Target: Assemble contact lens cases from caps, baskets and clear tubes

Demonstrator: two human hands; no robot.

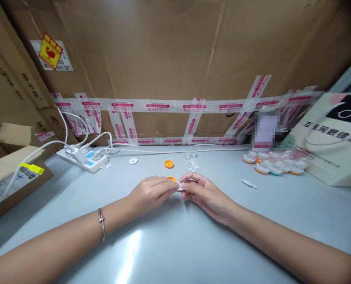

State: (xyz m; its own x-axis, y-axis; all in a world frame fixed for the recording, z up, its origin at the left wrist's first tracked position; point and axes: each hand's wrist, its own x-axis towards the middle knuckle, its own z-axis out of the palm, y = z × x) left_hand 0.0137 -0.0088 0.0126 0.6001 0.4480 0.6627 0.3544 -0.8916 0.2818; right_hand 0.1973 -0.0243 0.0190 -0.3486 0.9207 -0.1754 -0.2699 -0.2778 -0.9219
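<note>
My left hand (153,194) and my right hand (206,194) meet above the middle of the table. Between their fingertips they pinch a small white plastic piece (180,187), mostly covered by the fingers. Just behind my left fingertips, an orange ring-shaped part (171,179) shows in part. Farther back lies a second orange round part (169,164), with a white round part (133,161) to its left. Small flat white cut-out pieces (193,165) rest beyond my right hand, near some clear plastic pieces (190,154).
Clear round cases (277,163) with orange and teal bases cluster at the right, before a paper bag (331,146). A thin white strip (249,184) lies closer. At left are a power strip (83,158) with cables and an opened carton (18,177). A large taped cardboard box (163,51) stands behind.
</note>
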